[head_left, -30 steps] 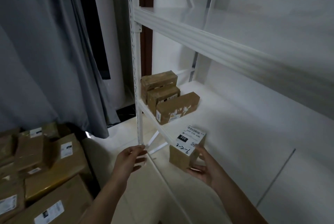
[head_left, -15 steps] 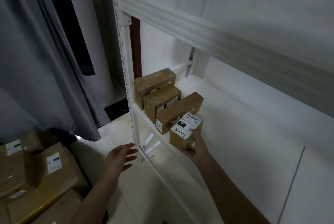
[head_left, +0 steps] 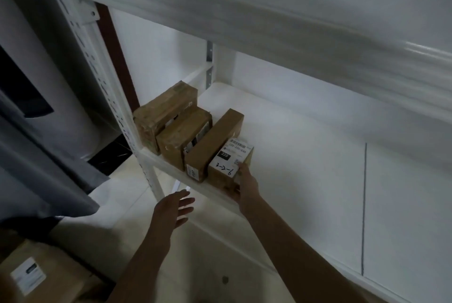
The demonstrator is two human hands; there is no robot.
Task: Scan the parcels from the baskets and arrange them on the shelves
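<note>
Head view: your right hand [head_left: 245, 187] grips the labelled parcel [head_left: 227, 163] at the shelf's [head_left: 293, 155] front edge, just beside three boxes [head_left: 181, 131]; your left hand [head_left: 173, 209] hangs open, holding nothing.

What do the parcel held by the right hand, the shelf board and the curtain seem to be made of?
Parcel: brown cardboard, matte, with square edges and a white paper label. Shelf board: smooth white with slight sheen, perhaps painted metal or laminate; unclear which. Curtain: grey fabric, matte, hanging in soft folds.

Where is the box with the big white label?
The box sits at the shelf's front edge, right of three brown boxes, gripped by the right hand.
</note>
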